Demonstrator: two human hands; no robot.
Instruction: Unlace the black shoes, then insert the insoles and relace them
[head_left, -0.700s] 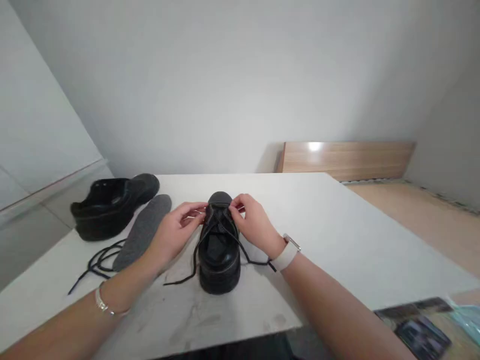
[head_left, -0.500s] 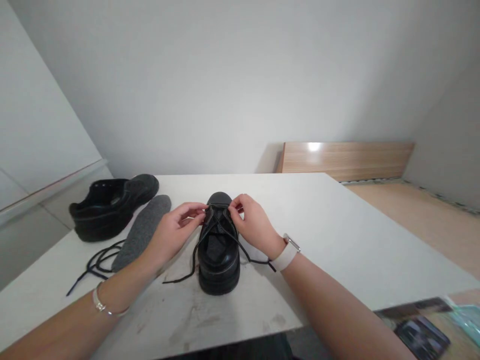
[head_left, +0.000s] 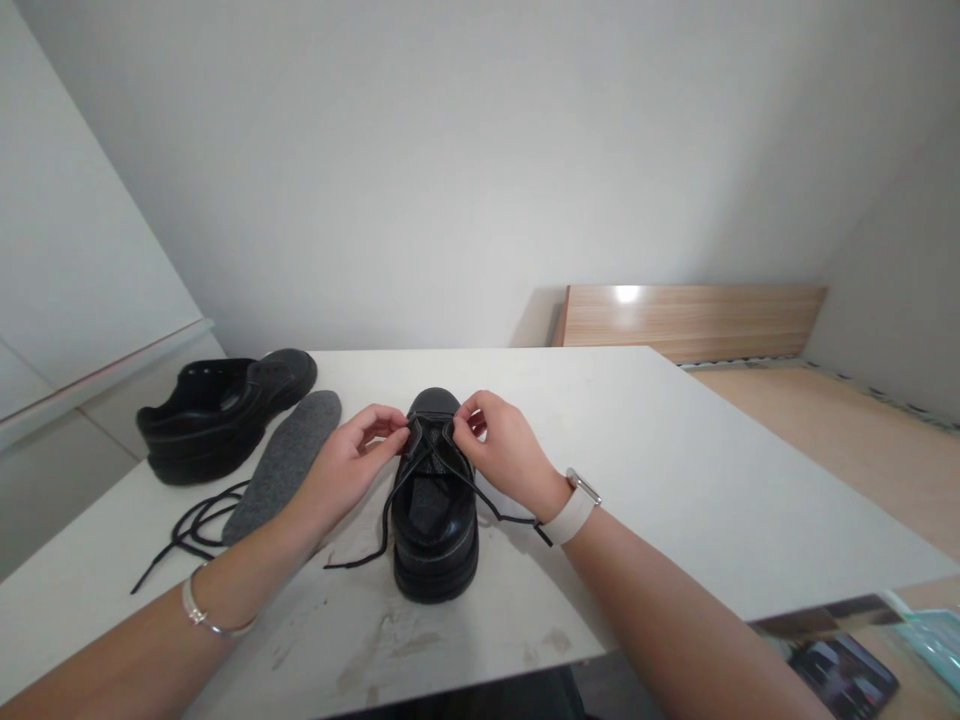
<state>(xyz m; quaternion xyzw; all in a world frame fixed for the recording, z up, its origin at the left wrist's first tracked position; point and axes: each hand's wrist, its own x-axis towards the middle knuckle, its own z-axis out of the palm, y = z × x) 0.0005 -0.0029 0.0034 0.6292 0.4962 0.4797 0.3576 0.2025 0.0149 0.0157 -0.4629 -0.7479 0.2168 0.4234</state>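
A black shoe (head_left: 436, 545) stands on the white table with its heel toward me. Its black lace crosses over the tongue, and one loose end trails to each side. My left hand (head_left: 358, 450) pinches the left eyelet flap near the toe, thumb and forefinger together. On the opposite flap, my right hand (head_left: 499, 440) has the same kind of pinch. Both hands lie at the same height on the shoe. Whether the fingertips also hold some of the lace is too small to tell.
At the left stands another black shoe (head_left: 217, 420) without laces. Beside it lie a grey insole (head_left: 289, 465) and a loose black shoelace (head_left: 196, 520). A wooden board (head_left: 694, 318) leans at the back right. Lower right are a phone (head_left: 844, 675) and a clear teal item (head_left: 934, 640).
The shoe has shifted slightly toward me, its heel a little lower in view. Both hands keep their pinch at the eyelet flaps.
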